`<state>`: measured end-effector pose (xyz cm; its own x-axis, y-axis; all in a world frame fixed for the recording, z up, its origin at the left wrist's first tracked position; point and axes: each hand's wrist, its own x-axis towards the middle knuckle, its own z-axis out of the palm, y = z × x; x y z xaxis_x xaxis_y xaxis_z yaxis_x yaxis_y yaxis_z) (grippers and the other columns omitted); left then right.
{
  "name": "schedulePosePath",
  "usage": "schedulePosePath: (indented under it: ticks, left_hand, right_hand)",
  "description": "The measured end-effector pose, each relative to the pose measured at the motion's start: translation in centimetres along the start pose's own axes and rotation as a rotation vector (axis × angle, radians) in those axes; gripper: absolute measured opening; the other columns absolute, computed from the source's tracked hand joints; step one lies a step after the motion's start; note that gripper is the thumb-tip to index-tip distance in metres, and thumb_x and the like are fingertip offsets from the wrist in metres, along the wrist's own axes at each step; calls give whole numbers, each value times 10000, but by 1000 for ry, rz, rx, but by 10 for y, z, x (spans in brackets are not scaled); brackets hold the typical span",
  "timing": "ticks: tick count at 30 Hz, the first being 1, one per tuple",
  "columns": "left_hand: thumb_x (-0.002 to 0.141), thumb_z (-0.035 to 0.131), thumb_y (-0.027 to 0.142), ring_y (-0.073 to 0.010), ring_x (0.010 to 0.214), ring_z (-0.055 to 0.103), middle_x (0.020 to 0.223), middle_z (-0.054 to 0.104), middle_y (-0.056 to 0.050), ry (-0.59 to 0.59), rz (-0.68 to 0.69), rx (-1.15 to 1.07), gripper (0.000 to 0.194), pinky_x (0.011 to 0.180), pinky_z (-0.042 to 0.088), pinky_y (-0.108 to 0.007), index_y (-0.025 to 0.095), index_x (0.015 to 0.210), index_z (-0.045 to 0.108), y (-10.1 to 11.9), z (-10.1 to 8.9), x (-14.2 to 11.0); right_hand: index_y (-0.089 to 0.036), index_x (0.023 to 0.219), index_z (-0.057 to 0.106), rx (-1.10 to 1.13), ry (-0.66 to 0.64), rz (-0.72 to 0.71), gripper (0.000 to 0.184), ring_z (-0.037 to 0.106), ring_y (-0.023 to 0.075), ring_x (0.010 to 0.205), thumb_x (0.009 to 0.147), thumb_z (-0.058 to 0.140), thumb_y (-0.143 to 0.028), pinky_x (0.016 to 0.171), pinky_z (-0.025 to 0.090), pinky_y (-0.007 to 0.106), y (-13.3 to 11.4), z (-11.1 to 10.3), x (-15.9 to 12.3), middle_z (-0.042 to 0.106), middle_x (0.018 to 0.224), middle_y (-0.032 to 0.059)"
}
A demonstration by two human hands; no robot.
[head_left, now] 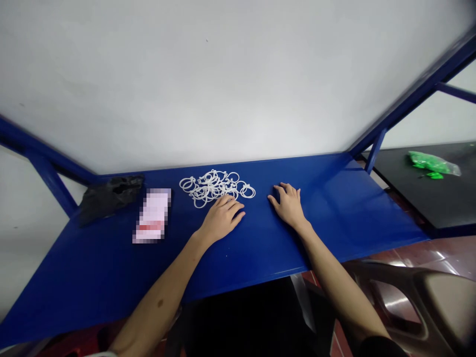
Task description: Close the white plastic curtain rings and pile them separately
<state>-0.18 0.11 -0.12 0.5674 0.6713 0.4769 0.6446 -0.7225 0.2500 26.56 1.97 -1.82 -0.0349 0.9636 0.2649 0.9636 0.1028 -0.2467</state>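
A loose pile of white plastic curtain rings [211, 187] lies on the blue tabletop [256, 243] close to the wall. At the pile's near edge rests my left hand [222, 216], palm down with fingers stretched; its fingertips reach the front rings, and whether they press on any is hard to see. To the right of the pile, apart from it, my right hand [289, 204] lies on the bare table with its fingers spread. Neither hand holds anything.
Left of the rings lies a pixelated phone-like rectangle [152, 216], with a crumpled black plastic bag [111, 196] beyond it. Blue metal frame bars [375, 151] flank the table. On a dark table at right sits a clear bag of green items [433, 162]. A brown chair [412, 287] stands at lower right.
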Motion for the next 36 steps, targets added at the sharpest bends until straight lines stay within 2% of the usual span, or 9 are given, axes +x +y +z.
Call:
schedulePosePath:
  ticks: [36]
  left_hand:
    - [989,530,311,-241,1138,583,1048,737,-49,7,17,22,238,1005,498,-445,198,1124,691,1,-1,0]
  right_hand:
    - [-125,1342,594,-2,-16,9,492,466,387,1330,985,505,-452,1125,268,705,-2,-2,0,531,1407,206]
